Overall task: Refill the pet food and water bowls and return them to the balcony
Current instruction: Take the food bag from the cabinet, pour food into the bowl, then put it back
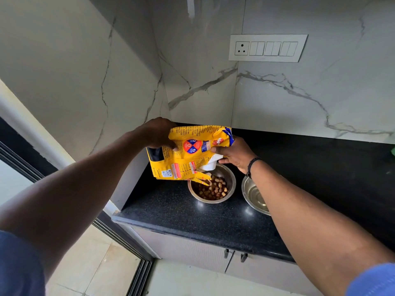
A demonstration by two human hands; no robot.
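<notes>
both hands [234, 153] tip food bag [188, 152], kibble in l bowl [230, 180]; r bowl [249, 194] bare.

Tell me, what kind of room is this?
Probably a kitchen corner at home: a black speckled stone counter over grey cupboard doors, white marble-look wall tiles, and a white switch plate with a socket.

The scene is bright with soft daylight that comes from the left, where the floor [102, 265] is palest. The glossy wall [192, 9] carries a white streak of glare at the top. Small light spots shine on the black desk [171, 212]. The wide lens bends straight lines near the edges. The sleeves [19, 268] in the corners are blurred.
</notes>
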